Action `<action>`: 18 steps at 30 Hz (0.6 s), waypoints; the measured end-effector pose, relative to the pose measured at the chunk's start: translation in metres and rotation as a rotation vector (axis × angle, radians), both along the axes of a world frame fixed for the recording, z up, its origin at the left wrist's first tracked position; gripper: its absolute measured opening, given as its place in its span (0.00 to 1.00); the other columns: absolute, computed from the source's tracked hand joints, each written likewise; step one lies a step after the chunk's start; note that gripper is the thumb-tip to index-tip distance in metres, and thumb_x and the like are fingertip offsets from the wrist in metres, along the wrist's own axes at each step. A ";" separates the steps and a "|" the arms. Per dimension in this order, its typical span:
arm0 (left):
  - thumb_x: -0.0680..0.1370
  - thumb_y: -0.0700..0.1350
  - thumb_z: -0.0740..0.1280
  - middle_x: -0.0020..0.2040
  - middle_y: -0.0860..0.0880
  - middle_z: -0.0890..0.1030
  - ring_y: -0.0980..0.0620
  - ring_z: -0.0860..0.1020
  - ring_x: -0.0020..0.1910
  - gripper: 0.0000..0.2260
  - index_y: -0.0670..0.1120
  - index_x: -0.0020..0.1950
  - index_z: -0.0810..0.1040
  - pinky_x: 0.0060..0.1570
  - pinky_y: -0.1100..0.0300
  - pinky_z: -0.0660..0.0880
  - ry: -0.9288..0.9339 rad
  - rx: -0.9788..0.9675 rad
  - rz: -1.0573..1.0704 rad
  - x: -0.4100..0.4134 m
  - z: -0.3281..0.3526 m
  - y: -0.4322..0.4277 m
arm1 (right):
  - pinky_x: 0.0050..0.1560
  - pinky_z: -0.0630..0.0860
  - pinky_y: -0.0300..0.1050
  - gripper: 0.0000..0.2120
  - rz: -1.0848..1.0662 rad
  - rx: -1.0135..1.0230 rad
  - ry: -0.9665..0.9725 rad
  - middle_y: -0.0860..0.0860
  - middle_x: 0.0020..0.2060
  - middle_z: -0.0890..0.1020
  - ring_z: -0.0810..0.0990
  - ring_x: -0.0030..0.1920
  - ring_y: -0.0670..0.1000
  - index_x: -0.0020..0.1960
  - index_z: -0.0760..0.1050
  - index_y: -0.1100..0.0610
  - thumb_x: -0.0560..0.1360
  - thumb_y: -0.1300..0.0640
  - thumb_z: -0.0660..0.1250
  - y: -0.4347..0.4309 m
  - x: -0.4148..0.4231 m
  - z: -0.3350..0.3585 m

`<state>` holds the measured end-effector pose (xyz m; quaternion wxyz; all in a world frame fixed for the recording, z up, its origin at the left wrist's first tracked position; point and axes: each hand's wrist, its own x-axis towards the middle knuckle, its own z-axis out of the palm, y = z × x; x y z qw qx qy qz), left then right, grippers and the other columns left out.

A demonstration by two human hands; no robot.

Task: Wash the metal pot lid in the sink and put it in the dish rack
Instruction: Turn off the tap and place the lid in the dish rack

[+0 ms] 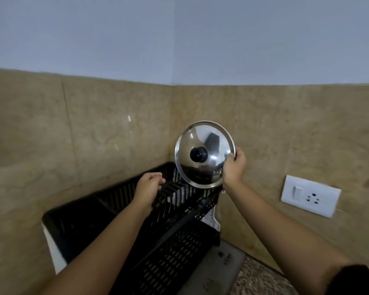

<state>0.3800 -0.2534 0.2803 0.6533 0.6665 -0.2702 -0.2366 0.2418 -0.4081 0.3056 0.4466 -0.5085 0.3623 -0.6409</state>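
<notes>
A shiny metal pot lid [209,145] with a black knob stands on edge above the far right corner of the black plastic dish rack [170,235]. My right hand [233,167] grips the lid by its right rim. The lid's lower edge is at the rack's far end; whether it rests on the rack is unclear. My left hand [148,186] hovers over the rack's middle slots with curled fingers and nothing in it. The sink is out of view.
The rack sits in a corner of beige tiled walls [94,135]. A white switch and socket plate [310,195] is on the right wall. A grey mat [219,267] lies on the speckled counter by the rack.
</notes>
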 end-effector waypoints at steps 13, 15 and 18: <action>0.80 0.44 0.58 0.46 0.52 0.80 0.56 0.75 0.43 0.09 0.48 0.56 0.75 0.36 0.62 0.66 0.103 0.003 -0.027 0.020 -0.026 -0.012 | 0.46 0.74 0.50 0.17 0.071 0.075 0.137 0.62 0.47 0.80 0.77 0.45 0.56 0.57 0.76 0.65 0.76 0.70 0.53 -0.042 0.052 -0.045; 0.79 0.44 0.58 0.44 0.53 0.80 0.57 0.75 0.42 0.08 0.48 0.56 0.75 0.36 0.62 0.66 0.114 0.003 -0.030 0.022 -0.027 -0.013 | 0.48 0.76 0.51 0.17 0.077 0.098 0.156 0.61 0.48 0.81 0.78 0.47 0.57 0.57 0.76 0.66 0.75 0.71 0.53 -0.045 0.055 -0.052; 0.79 0.45 0.58 0.43 0.54 0.80 0.57 0.75 0.42 0.09 0.49 0.55 0.76 0.37 0.62 0.67 0.130 0.009 -0.025 0.023 -0.028 -0.014 | 0.41 0.75 0.46 0.17 0.081 0.140 0.174 0.60 0.46 0.80 0.77 0.45 0.56 0.57 0.76 0.67 0.75 0.70 0.52 -0.048 0.056 -0.054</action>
